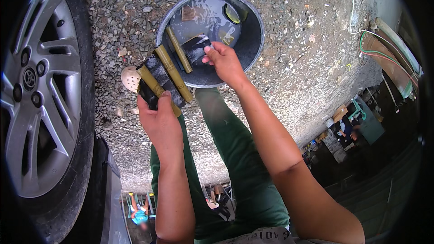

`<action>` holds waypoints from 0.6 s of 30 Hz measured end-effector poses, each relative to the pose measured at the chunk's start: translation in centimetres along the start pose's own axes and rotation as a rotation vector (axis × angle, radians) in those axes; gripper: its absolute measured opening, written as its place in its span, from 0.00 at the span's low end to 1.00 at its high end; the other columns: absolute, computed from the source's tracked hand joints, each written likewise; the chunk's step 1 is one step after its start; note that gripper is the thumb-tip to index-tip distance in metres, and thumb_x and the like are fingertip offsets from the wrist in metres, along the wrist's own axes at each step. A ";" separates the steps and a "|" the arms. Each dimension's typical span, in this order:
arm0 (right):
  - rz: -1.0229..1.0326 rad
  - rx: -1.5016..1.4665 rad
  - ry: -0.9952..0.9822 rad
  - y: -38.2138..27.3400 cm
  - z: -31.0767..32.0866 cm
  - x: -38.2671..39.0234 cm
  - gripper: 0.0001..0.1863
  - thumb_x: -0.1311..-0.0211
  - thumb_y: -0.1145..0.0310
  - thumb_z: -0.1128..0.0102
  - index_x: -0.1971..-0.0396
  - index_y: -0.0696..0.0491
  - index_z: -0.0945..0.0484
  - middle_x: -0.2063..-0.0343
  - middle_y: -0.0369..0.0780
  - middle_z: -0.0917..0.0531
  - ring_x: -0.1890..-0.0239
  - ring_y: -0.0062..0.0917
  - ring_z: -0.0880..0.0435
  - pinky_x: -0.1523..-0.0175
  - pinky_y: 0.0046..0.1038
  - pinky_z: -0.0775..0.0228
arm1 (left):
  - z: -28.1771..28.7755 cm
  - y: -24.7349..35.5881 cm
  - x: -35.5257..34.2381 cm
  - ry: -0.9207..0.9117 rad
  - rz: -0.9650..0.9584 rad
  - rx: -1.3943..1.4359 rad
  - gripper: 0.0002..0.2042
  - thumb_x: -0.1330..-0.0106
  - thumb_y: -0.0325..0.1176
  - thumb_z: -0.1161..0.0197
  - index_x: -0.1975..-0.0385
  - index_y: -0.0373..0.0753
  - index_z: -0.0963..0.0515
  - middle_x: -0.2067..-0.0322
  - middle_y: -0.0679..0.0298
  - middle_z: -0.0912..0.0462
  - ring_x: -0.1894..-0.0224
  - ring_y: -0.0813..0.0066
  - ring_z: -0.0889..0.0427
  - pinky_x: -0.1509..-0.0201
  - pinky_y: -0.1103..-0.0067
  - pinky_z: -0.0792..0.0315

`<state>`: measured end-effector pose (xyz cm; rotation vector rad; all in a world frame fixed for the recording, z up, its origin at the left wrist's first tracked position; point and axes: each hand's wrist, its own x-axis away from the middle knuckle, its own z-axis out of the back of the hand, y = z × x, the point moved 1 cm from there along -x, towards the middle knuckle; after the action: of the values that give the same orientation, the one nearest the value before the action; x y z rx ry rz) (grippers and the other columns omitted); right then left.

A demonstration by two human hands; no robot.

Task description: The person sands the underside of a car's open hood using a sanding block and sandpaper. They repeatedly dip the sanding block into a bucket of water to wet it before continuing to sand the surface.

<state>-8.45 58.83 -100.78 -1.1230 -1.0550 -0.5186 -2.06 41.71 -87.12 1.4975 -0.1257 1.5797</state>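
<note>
Rinsing seems underway: your left hand (159, 118) is gripping dark sandpaper strips with olive tubes (162, 79) at the basin's (253, 22) near rim while your right hand (224, 61) is pinching another strip (195, 47) over the water, needing a steady dip.

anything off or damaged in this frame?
Nothing is clearly damaged. Left hand holds a black part with olive-yellow bars over the basin rim; right hand holds a black piece over the water. Scraps float there; a perforated disc lies loose on gravel.
</note>
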 end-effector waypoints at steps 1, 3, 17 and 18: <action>-0.037 -0.052 -0.041 -0.8 0.5 0.4 0.20 0.28 0.62 0.42 0.45 0.61 0.24 0.62 0.37 0.16 0.63 0.18 0.17 0.55 0.21 0.27 | 0.0 0.2 0.1 0.000 0.015 -0.004 0.16 0.33 0.24 0.42 0.46 0.35 0.27 0.64 0.70 0.21 0.68 0.86 0.27 0.64 0.85 0.34; 0.014 -0.269 0.042 -2.3 0.4 0.8 0.20 0.28 0.61 0.42 0.46 0.60 0.24 0.57 0.38 0.17 0.58 0.19 0.17 0.53 0.21 0.27 | 0.3 0.3 0.1 0.011 0.036 -0.020 0.17 0.34 0.25 0.41 0.45 0.35 0.28 0.62 0.69 0.20 0.64 0.83 0.25 0.59 0.83 0.32; -0.035 0.550 0.324 4.8 2.6 -18.0 0.19 0.39 0.65 0.48 0.60 0.64 0.17 0.51 0.58 0.18 0.48 0.50 0.18 0.43 0.43 0.27 | 0.8 0.8 -0.2 0.057 0.079 -0.047 0.22 0.37 0.29 0.36 0.43 0.34 0.30 0.54 0.62 0.20 0.53 0.74 0.23 0.42 0.75 0.33; -0.091 0.435 0.287 4.7 1.6 -17.5 0.19 0.38 0.64 0.48 0.58 0.64 0.18 0.51 0.56 0.18 0.48 0.48 0.17 0.43 0.43 0.27 | 1.3 0.7 -0.1 0.058 0.087 -0.054 0.22 0.37 0.29 0.36 0.43 0.33 0.30 0.54 0.62 0.20 0.52 0.74 0.23 0.41 0.75 0.33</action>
<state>-13.21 59.37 -118.33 -0.5995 -0.9122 -0.4767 -1.56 40.47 -86.54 1.4196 -0.2011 1.6746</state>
